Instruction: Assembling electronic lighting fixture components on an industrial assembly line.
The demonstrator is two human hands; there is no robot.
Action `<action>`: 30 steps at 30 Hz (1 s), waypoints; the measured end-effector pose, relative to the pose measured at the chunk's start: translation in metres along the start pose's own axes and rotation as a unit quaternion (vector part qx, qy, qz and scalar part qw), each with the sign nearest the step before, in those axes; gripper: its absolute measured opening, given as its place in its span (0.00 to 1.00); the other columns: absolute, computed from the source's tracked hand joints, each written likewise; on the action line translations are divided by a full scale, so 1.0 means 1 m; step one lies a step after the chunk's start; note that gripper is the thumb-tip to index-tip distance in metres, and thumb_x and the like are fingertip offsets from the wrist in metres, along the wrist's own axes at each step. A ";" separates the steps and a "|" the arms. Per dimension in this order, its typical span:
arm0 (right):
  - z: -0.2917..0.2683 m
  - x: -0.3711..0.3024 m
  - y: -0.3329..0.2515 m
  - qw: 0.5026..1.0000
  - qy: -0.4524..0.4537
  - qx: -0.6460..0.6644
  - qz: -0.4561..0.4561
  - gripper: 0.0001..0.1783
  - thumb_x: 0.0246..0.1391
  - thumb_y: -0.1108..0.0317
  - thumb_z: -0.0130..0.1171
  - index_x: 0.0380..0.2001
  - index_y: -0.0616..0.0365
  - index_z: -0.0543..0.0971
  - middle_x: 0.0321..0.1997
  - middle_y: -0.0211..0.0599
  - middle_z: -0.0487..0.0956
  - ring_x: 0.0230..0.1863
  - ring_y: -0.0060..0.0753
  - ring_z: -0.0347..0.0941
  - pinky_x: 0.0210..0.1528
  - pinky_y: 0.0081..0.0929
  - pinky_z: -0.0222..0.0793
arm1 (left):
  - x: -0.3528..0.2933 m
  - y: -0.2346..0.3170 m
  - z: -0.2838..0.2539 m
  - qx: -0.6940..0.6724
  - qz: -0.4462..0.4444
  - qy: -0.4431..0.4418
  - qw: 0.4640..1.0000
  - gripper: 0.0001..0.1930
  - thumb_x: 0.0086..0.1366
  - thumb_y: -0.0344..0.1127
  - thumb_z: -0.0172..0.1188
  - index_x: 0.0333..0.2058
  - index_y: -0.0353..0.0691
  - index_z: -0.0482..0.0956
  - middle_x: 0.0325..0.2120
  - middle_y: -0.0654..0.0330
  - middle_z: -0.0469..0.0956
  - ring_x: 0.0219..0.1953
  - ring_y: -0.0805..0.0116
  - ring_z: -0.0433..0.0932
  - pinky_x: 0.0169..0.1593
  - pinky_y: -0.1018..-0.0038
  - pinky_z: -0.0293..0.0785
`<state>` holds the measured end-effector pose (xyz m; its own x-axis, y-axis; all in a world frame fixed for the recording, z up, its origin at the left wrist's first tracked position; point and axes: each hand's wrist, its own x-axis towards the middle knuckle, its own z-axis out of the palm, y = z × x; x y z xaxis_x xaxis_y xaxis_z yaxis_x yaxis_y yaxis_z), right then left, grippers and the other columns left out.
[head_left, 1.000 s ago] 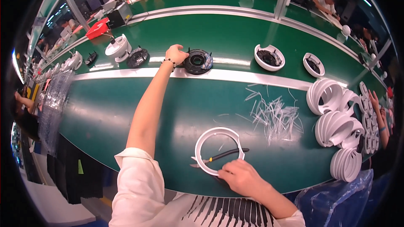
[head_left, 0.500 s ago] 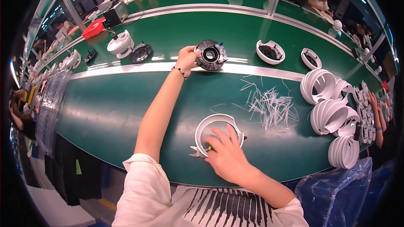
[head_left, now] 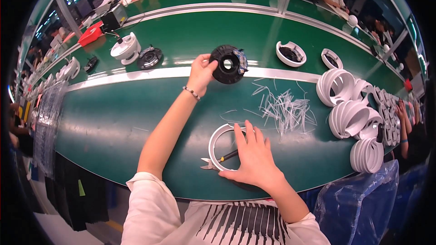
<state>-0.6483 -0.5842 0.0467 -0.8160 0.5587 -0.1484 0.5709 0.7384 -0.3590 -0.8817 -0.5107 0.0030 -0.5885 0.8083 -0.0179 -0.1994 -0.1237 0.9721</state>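
My left hand (head_left: 203, 73) pinches the rim of a black round housing part (head_left: 219, 73), holding it up over the metal strip across the table. This part has a hole in its middle and a small circuit board with wires on its right side. Below, my right hand (head_left: 254, 159) spreads its fingers over the right half of a white plastic ring (head_left: 212, 147). The thumb reaches the ring's near edge and the fingertips its far edge; whether they press on it I cannot tell. Cutting pliers (head_left: 222, 159) with yellow and black handles lie at the ring, partly hidden by my right hand.
Thin white strips (head_left: 286, 111) lie heaped right of centre. Stacked white rings (head_left: 338, 88) stand at the right. White shells with black parts (head_left: 290, 54) and a white unit on a foot (head_left: 126, 49) sit beyond the strip. Clear plastic trays (head_left: 45, 122) are piled left. Other people work around.
The black part has tilted in my left hand and risen slightly. My right hand has moved from inside the ring to its right side, its fingers spreading. The view has shifted a little.
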 end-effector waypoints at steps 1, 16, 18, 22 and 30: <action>0.003 0.002 -0.001 0.999 0.013 0.005 -0.033 0.56 0.24 0.51 0.67 0.55 0.64 0.51 0.57 0.58 0.49 0.57 0.60 0.47 0.52 0.57 0.51 | 0.002 -0.007 -0.008 0.009 -0.001 0.016 1.000 0.15 0.56 0.27 0.50 0.43 0.35 0.62 0.31 0.57 0.74 0.28 0.73 0.73 0.26 0.77 0.70; -0.004 0.033 0.058 0.855 0.380 0.317 -0.156 0.61 0.26 0.60 0.67 0.59 0.60 0.38 0.62 0.42 0.47 0.63 0.41 0.42 0.62 0.37 0.36 | -0.066 -0.036 0.059 -0.081 0.090 -0.205 0.971 0.11 0.61 0.34 0.46 0.42 0.38 0.66 0.36 0.59 0.72 0.38 0.77 0.70 0.39 0.81 0.67; -0.005 0.030 0.049 0.848 0.367 0.346 -0.163 0.61 0.26 0.60 0.67 0.59 0.58 0.39 0.62 0.41 0.48 0.63 0.40 0.43 0.62 0.36 0.38 | -0.082 -0.014 0.044 -0.177 -0.060 -0.303 0.934 0.19 0.63 0.48 0.39 0.47 0.43 0.63 0.44 0.60 0.68 0.46 0.73 0.67 0.43 0.74 0.67; -0.006 0.027 0.040 0.848 0.360 0.349 -0.173 0.62 0.25 0.59 0.68 0.59 0.60 0.38 0.62 0.41 0.48 0.63 0.40 0.43 0.62 0.36 0.37 | -0.095 0.000 0.046 -0.391 -0.199 -0.445 0.781 0.34 0.56 0.66 0.35 0.53 0.47 0.58 0.51 0.57 0.62 0.52 0.61 0.62 0.50 0.58 0.62; -0.012 0.034 0.033 0.842 0.345 0.368 -0.192 0.65 0.20 0.52 0.70 0.58 0.64 0.41 0.60 0.48 0.48 0.60 0.45 0.48 0.60 0.38 0.43 | -0.095 0.016 0.033 -0.445 -0.272 -0.311 0.794 0.21 0.57 0.54 0.46 0.37 0.42 0.73 0.36 0.59 0.74 0.38 0.66 0.72 0.46 0.67 0.67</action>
<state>-0.6559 -0.5364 0.0410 -0.5355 0.6058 0.5884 -0.1412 0.6227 -0.7696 -0.8034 -0.5707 0.0283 0.2208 0.9753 0.0092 -0.9298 0.2076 0.3038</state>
